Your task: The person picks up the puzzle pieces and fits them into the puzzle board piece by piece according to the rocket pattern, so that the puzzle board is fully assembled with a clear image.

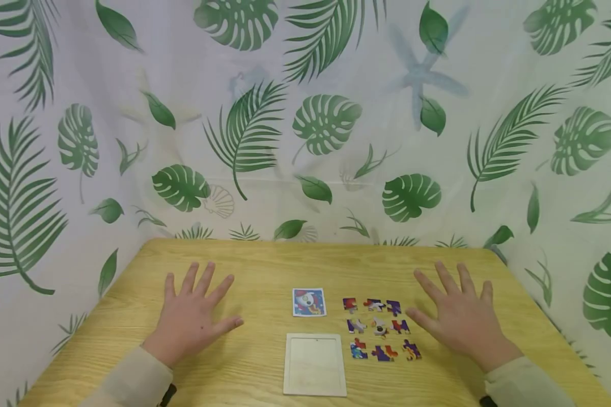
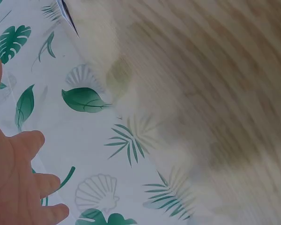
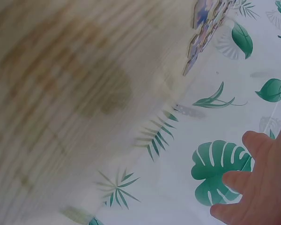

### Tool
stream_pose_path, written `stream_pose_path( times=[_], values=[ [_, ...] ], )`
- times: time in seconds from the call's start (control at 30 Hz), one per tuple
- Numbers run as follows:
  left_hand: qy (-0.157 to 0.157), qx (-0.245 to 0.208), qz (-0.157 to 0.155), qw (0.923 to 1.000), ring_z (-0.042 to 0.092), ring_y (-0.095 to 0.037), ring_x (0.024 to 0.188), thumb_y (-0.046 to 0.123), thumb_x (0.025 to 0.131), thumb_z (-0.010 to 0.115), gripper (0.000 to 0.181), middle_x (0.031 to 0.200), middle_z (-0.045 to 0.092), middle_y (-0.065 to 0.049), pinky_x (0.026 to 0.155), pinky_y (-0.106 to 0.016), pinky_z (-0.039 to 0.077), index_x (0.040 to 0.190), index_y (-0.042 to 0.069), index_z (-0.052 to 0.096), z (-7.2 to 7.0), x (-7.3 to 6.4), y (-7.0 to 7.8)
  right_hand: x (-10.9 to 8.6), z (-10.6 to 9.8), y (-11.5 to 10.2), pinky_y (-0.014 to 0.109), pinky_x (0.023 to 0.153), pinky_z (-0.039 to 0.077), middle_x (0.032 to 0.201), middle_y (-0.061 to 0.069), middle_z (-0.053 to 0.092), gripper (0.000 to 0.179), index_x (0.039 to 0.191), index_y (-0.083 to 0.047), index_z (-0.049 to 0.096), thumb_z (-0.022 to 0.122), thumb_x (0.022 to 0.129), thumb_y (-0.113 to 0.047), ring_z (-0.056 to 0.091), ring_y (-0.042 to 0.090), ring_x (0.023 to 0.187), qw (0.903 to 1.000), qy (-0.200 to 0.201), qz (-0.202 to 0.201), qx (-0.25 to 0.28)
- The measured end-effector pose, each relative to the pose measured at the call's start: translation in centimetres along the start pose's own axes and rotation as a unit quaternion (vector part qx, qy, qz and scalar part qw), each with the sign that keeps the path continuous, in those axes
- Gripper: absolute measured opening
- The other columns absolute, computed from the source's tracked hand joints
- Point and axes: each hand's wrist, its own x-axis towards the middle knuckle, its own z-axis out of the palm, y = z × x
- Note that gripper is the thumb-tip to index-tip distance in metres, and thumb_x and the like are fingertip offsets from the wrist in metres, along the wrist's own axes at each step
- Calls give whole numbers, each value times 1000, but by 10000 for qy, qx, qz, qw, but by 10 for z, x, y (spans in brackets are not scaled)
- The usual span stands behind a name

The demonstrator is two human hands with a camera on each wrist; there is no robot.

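My left hand [image 1: 192,319] is spread over the left part of the table, palm down, fingers straight and holding nothing. On the other side my right hand [image 1: 463,316] is spread the same way, its thumb close to the puzzle pieces [image 1: 379,328]. Those jigsaw pieces lie apart in three rows, purple, red, white and yellow. Left of them sits a small square picture card [image 1: 308,302] with a white character on blue. Below the card lies a pale square puzzle frame [image 1: 315,392] with a raised rim. In the right wrist view, some pieces [image 3: 203,33] show edge-on at the top.
The light wooden table [image 1: 244,271] ends at a back edge against a white curtain [image 1: 265,209] printed with green leaves. The curtain also runs along both sides. Dark bands [image 1: 168,394] show at both wrists, beside light sleeves.
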Motion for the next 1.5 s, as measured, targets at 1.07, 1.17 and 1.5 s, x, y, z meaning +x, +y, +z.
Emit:
stream_pose_path(
  times=[1.07, 1.17, 1.5],
  values=[
    [-1871, -3133, 416, 9301, 15, -41, 151, 59, 78, 76, 96, 163, 27, -20, 115, -70, 2, 156, 17, 40, 51, 1, 80, 53, 37, -63, 73, 108, 25, 154, 29, 35, 55, 149, -8, 51, 60, 102, -35, 22, 55, 143, 9440, -1111, -600, 3050],
    [-1790, -3157, 421, 9309, 14, -40, 152, 59, 76, 76, 96, 163, 26, -19, 116, -67, -1, 155, 18, 42, 56, -2, 81, 58, 41, -70, 70, 108, 29, 154, 28, 37, 53, 147, -8, 54, 61, 101, -33, 28, 52, 142, 9396, -1237, -449, 3160],
    [-1855, -3059, 567, 9321, 10, -38, 153, 62, 72, 77, 100, 165, 22, -15, 116, -66, -3, 156, 23, 41, 58, -6, 87, 65, 49, -78, 64, 109, 34, 151, 22, 43, 50, 141, -8, 59, 66, 96, -27, 40, 47, 137, 9321, -1459, -48, 3315]
  ],
)
